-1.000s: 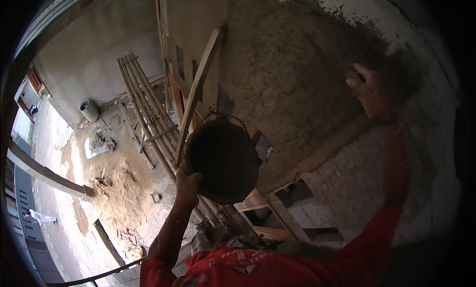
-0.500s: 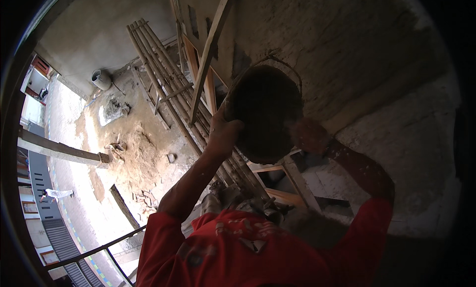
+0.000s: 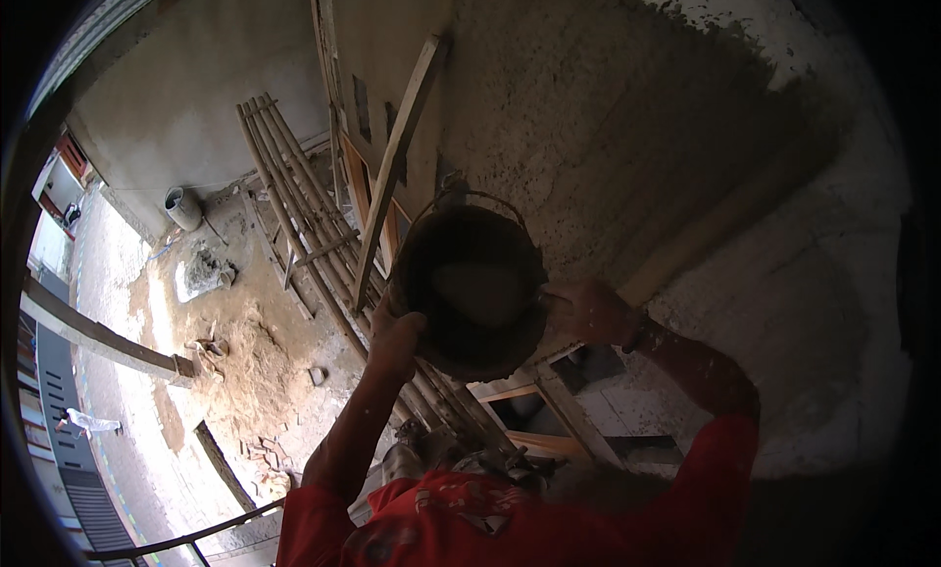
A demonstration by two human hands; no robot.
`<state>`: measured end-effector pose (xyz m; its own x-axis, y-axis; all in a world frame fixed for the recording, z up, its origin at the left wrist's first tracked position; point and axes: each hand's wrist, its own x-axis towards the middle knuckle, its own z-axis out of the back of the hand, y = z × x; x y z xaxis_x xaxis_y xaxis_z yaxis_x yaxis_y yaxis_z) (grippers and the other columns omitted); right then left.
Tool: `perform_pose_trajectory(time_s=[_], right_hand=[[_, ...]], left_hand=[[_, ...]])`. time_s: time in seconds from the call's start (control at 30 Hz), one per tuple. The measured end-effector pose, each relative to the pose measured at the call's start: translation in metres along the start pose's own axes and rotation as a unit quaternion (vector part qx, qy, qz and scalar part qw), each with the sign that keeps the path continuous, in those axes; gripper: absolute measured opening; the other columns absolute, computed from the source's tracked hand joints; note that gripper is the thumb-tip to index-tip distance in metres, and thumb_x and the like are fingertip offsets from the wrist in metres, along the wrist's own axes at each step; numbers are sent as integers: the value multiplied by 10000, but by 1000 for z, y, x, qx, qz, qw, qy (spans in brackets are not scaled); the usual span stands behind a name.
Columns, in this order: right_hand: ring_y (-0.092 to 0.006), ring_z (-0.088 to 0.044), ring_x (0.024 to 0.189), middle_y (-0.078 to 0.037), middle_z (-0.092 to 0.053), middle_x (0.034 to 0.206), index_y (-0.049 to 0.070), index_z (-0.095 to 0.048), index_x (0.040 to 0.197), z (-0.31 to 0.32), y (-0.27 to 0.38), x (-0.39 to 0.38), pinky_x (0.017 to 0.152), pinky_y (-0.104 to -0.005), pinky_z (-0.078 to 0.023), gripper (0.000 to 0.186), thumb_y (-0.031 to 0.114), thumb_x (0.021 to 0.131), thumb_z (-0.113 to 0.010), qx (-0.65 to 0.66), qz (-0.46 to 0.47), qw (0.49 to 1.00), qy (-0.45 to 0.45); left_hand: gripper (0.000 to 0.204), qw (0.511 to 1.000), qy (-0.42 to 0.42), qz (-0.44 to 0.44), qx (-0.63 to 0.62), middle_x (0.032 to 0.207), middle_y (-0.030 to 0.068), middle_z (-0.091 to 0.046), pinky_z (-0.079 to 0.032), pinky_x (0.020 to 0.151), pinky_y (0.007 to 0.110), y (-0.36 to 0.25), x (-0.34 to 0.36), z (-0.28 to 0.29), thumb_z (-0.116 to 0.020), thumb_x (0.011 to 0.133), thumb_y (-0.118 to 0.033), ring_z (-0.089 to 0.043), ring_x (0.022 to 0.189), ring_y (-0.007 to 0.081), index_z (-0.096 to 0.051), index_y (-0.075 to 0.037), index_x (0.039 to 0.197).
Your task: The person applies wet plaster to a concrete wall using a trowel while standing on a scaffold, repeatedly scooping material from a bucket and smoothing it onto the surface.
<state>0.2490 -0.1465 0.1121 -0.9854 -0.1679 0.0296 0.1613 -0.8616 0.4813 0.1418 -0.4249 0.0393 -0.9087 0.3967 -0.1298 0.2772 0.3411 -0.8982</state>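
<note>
My left hand is closed on the left edge of the bucket, with my thumb over the rim. My right hand is curled at the other side, right by the rim. I can't tell if it grips the bucket or something else. The bucket is in front of me, between my hands, next to the rough grey wall. Inside is a pale, flat patch, but it's too dark to know what it is.

I can't see if anything holds the bucket up from below. If only my left hand does, a heavy load could make it tip and spill. The wire handle is up at the far side and could snag on the long wooden beam. If I let go, it might bang the bamboo poles.
</note>
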Motion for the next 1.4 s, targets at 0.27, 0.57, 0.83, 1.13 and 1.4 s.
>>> perform_pose_trajectory(time_s=[0.27, 0.57, 0.83, 1.13, 1.4], right_hand=[[-255, -641, 960, -155, -640, 1052, 7, -573, 1165, 138, 90, 38, 831, -391, -516, 501, 258, 769, -751, -64, 23, 996, -65], [-119, -613, 708, -119, -659, 905, -99, -501, 1280, 236, 78, 86, 537, -247, -500, 537, 207, 870, -664, 207, 12, 974, -91], [-100, -515, 733, -40, -585, 929, -40, -474, 1341, 334, 4, 2, 645, -273, -465, 611, 323, 871, -617, -37, -82, 874, -477], [-311, -671, 836, -219, -615, 1116, 28, -560, 1245, 110, 18, -58, 744, -407, -552, 491, 204, 797, -660, -339, -42, 937, -71], [-330, -662, 785, -140, -643, 760, 40, -605, 1036, 7, 14, -75, 681, -428, -554, 263, 160, 802, -604, -425, -57, 903, -28]], left_hand=[[592, 996, 3, -77, -40, 1118, 109, -630, -524, 847, 306, -12, -7, 17, -499, 694, 57, -633, 971, 197, -492, 27, 1285], [634, 996, -68, -63, 2, 1131, 132, -627, -519, 860, 304, -30, -29, 36, -460, 660, 76, -630, 994, 208, -478, 50, 1293], [632, 998, -41, -36, -7, 1142, 135, -622, -513, 874, 303, -16, -31, 31, -476, 662, 67, -624, 1010, 224, -478, 49, 1294], [628, 997, 68, -43, -4, 1153, 131, -625, -496, 895, 307, -1, -15, -13, -475, 671, 80, -620, 1027, 215, -486, 38, 1297], [617, 988, 153, -19, -3, 1147, 123, -626, -483, 904, 293, 6, -14, -74, -465, 688, 84, -617, 1015, 192, -484, 38, 1303]])
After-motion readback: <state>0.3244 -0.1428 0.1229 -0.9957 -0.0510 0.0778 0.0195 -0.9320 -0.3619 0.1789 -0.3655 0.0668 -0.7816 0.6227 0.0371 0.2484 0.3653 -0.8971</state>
